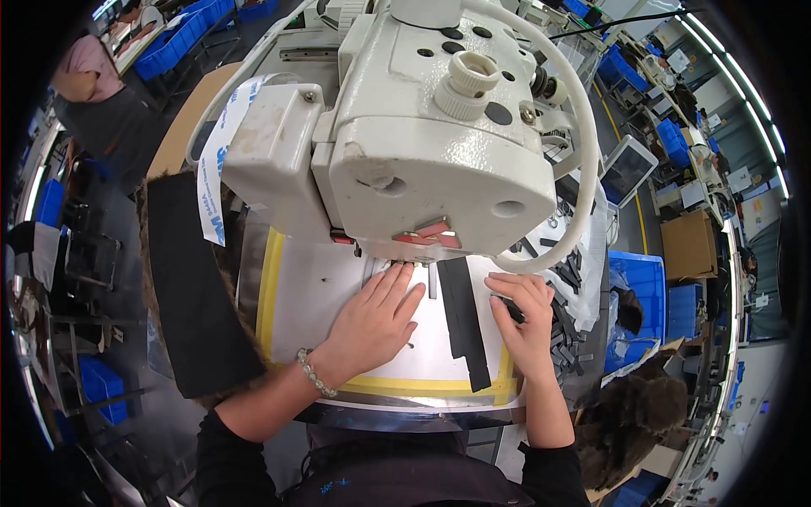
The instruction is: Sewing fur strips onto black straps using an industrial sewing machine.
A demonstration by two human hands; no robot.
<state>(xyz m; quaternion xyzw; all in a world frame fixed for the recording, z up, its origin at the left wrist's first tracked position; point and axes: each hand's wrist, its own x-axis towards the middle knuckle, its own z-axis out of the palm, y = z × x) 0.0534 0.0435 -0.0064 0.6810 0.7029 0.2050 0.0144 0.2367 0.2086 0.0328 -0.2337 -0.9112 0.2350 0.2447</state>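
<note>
My left hand (pixel 376 317), with a beaded bracelet (pixel 312 373) on its wrist, lies palm down on the white work surface (pixel 308 317). Its fingers are stretched out, their tips at the foot of a white sewing machine head (pixel 431 186). What lies under those fingertips is hidden. To the right, my right hand (pixel 525 317) is curled, with a dark strip (pixel 512 310) showing between thumb and fingers. Between the hands lie long black strips (pixel 463 325), side by side, and a narrow grey bar (pixel 432 283).
Many small black strips (pixel 568 338) lie heaped right of the taped edge. Beyond stands a blue bin (pixel 638 296); brown fur pieces (pixel 638 418) are below it. On the left hangs a black, fur-edged panel (pixel 190 287). A person (pixel 93 80) is at far left.
</note>
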